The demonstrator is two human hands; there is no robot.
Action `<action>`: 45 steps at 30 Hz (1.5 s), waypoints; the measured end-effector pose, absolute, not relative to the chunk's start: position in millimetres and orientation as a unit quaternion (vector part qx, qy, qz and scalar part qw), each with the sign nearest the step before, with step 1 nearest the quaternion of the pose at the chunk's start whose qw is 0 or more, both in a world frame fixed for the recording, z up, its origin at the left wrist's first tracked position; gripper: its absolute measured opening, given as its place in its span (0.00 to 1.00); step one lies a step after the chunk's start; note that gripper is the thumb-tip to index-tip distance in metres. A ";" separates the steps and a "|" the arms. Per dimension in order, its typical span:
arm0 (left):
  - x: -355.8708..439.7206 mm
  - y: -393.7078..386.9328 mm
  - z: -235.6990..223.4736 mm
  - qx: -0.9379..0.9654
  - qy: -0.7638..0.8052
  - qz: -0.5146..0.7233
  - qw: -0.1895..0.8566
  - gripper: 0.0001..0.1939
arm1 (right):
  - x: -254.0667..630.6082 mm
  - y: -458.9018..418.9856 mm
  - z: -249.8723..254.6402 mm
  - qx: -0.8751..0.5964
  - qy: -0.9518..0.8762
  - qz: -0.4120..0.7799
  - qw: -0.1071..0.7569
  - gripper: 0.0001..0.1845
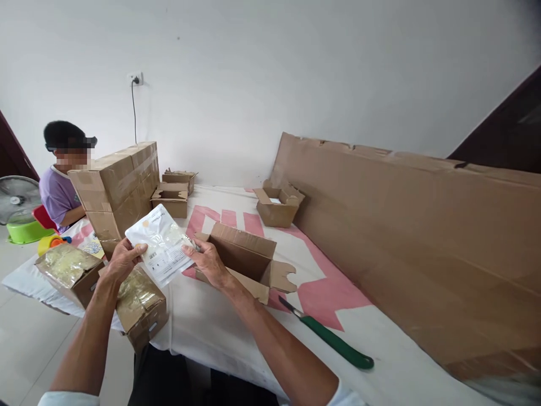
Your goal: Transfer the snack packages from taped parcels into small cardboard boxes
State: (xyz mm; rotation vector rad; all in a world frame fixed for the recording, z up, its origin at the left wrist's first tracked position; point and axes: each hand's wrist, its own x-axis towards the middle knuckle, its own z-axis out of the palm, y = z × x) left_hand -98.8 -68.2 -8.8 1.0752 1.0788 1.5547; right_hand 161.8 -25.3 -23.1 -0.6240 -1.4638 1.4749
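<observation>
A white plastic pouch [163, 245] with printed text is stretched between my two hands, above the near edge of the table. My left hand [123, 259] pinches its left edge, thumb on top. On the opposite edge, my right hand [208, 260] grips it the same way. An open cardboard box [240, 254] with its flaps spread stands just right of my right hand. Below my left hand sits a taped cardboard box [141, 304]. A knife with a green handle [338, 341] lies on the table to the right of my right forearm.
Stacked taped boxes [122, 186] stand at the left, beside a seated person [61, 192]. Another taped box [70, 268] is at the left edge. Small open boxes [171, 200] are at the back, one more [276, 208] at centre right. A large cardboard sheet [414, 242] leans along the right.
</observation>
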 end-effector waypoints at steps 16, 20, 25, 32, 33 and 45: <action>-75.0 -72.1 23.2 0.479 0.493 0.577 0.441 0.35 | 186.2 -20.0 -16.1 -0.284 -0.683 0.504 0.445 0.33; -78.1 -69.2 52.2 0.613 0.523 0.502 0.314 0.35 | 198.2 -27.4 -13.9 -0.271 -0.752 0.433 0.417 0.32; -27.6 -73.5 73.3 0.843 0.502 0.158 0.114 0.17 | 203.1 -38.8 -7.2 -0.315 -0.861 0.238 0.320 0.26; -12.2 -32.3 95.2 0.846 0.529 -0.066 -0.032 0.08 | 246.2 -76.4 -15.0 -0.300 -0.804 0.048 0.510 0.07; -20.9 -15.5 100.5 0.824 0.563 -0.056 -0.041 0.08 | 257.0 -85.3 -23.6 -0.293 -0.782 0.039 0.549 0.09; -66.7 192.4 51.1 0.702 0.709 -0.050 -0.044 0.06 | 327.9 -121.8 -223.3 -0.409 -0.768 0.123 0.476 0.12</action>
